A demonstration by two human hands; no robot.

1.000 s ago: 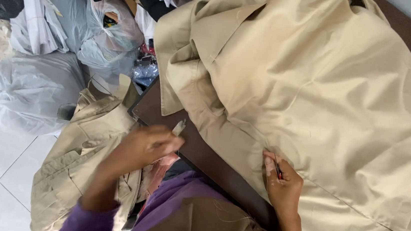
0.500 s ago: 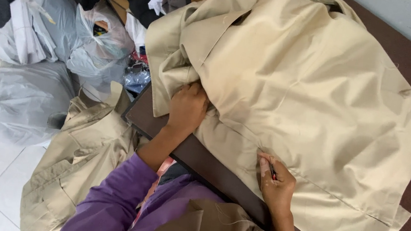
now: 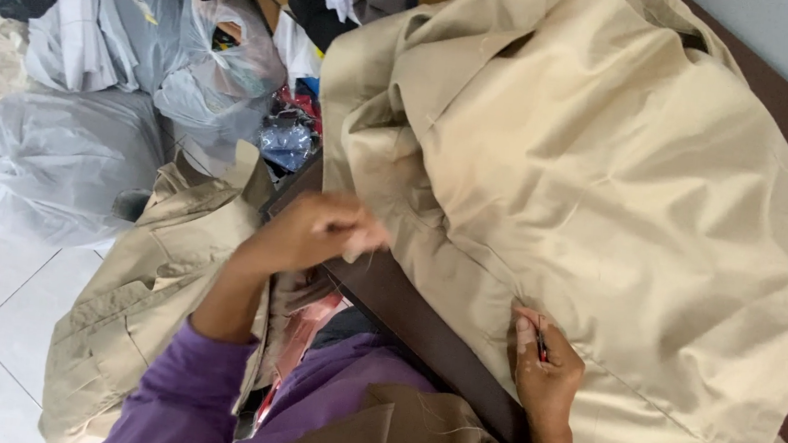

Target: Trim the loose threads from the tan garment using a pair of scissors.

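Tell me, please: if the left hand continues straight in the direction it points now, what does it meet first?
Probably the beige garment on the brown table. The left hand points right, its fingertips at the cloth's bunched edge. Whether they touch it is unclear.

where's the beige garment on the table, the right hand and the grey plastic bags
beige garment (image 3: 608, 194), head view, middle of the spread cloth
right hand (image 3: 549, 366), head view, back of the hand, resting on the garment's edge
grey plastic bags (image 3: 63, 161), head view, side of the lower bag
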